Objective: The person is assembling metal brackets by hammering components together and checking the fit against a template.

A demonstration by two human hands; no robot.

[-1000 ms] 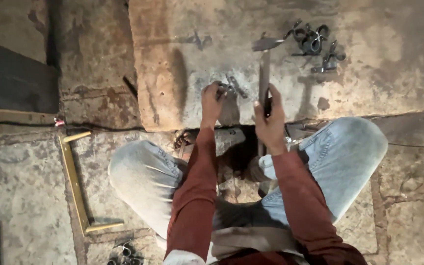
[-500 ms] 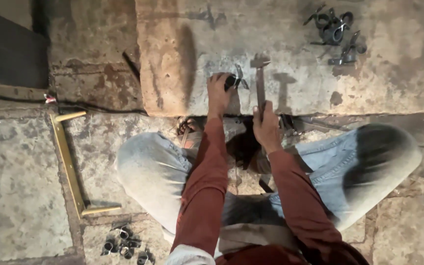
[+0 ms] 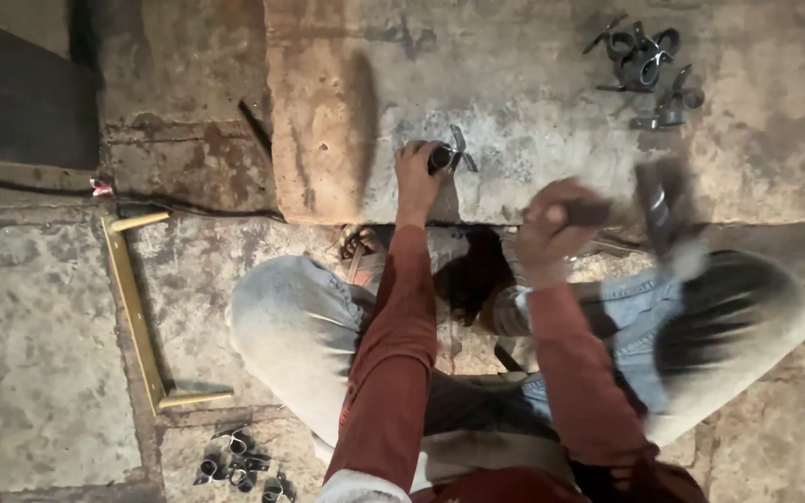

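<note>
The left hand (image 3: 418, 168) pins a small metal clamp piece (image 3: 451, 156) on the stone slab (image 3: 514, 93), fingers closed around it. The right hand (image 3: 552, 224) grips a blurred hammer (image 3: 659, 200). Strikes should land squarely, clear of the pinning fingertips.

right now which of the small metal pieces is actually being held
The metal piece on the stone slab, pinched by the left hand. The top-right pile and bottom-left pile lie untouched.

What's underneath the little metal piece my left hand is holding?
The small metal piece rests on the grey stone slab. The left hand covers its near end, so contact there cannot be seen.
</note>
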